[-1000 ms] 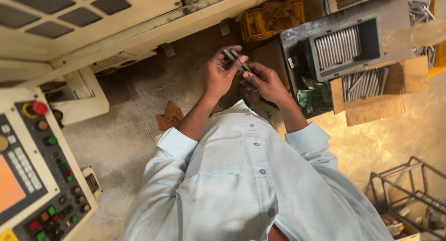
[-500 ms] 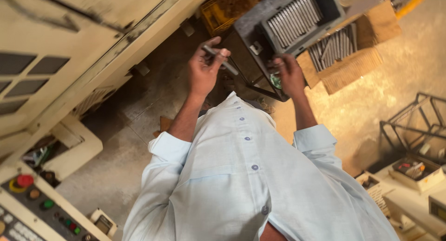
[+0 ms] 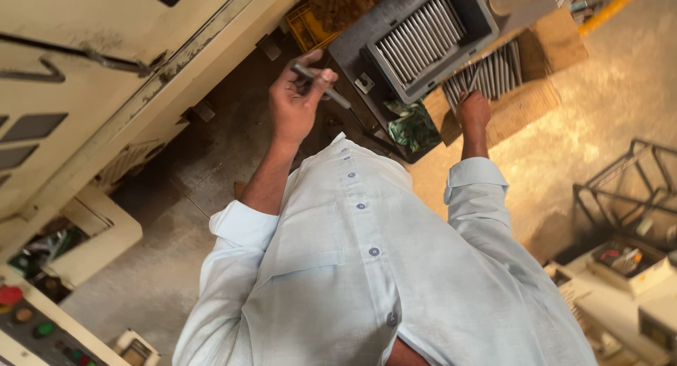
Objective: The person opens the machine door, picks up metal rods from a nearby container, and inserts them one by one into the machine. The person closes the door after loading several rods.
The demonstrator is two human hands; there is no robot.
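The left hand [image 3: 295, 101] pinches one thin grey metal rod [image 3: 321, 86]. Beside the grey tray of rods [image 3: 422, 41], the right hand [image 3: 472, 112] reaches into a brown cardboard box of rods [image 3: 525, 84]; its fingers are hidden.

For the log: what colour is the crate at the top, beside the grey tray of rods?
Yellow, a slatted crate; the head view shows it behind the left hand.
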